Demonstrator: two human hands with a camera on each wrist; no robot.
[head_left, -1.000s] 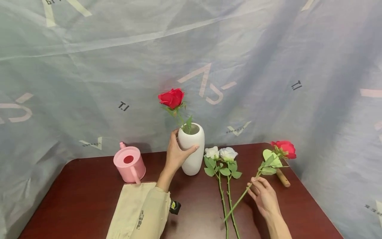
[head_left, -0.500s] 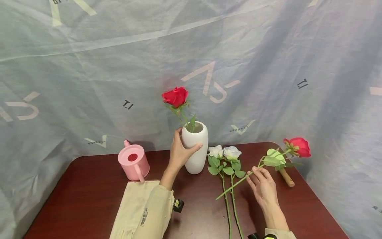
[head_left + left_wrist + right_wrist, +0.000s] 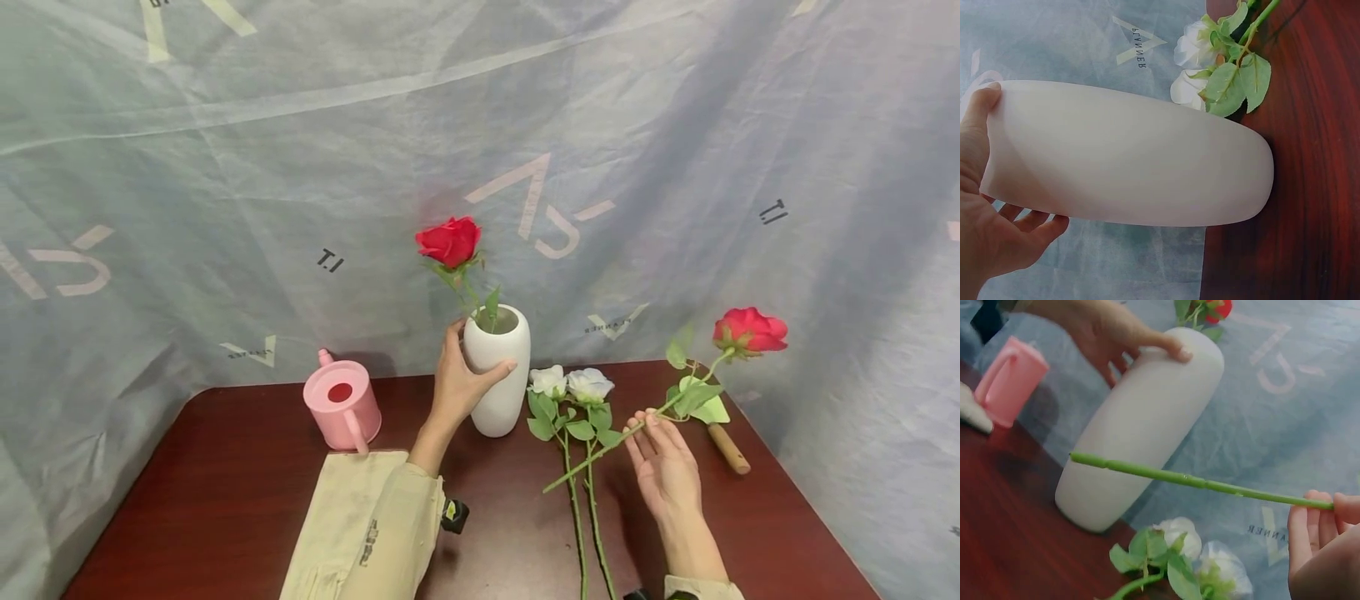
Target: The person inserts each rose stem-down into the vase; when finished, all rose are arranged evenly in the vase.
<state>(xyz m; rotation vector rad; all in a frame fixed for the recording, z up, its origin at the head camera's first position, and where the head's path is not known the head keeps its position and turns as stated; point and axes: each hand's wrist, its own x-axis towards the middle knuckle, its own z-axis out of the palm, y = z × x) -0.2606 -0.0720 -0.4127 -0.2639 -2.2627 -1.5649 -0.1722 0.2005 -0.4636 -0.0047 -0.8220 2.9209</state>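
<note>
A white vase [image 3: 498,379] stands on the table with one red rose [image 3: 450,242] leaning out of its mouth to the left. My left hand [image 3: 459,385] grips the vase near its rim, thumb across the front and fingers round the far side. In the left wrist view the vase [image 3: 1129,156] fills the middle. My right hand [image 3: 667,467] pinches the stem of a second red rose [image 3: 750,331], bloom up to the right. The bare stem end [image 3: 1135,470] points left, in the air. Two white roses [image 3: 590,386] lie on the table between vase and right hand.
Left of the vase stands a pink watering can [image 3: 343,408]. A beige cloth [image 3: 337,500] lies in front of it, partly under my left sleeve. At the right edge lies a small tool with a wooden handle [image 3: 727,448]. A grey sheet [image 3: 375,167] hangs behind.
The rose in my right hand has swung up off the table, its bloom rising to the right and its stem flattening out. My left hand keeps its grip on the vase. The head view has shifted slightly.
</note>
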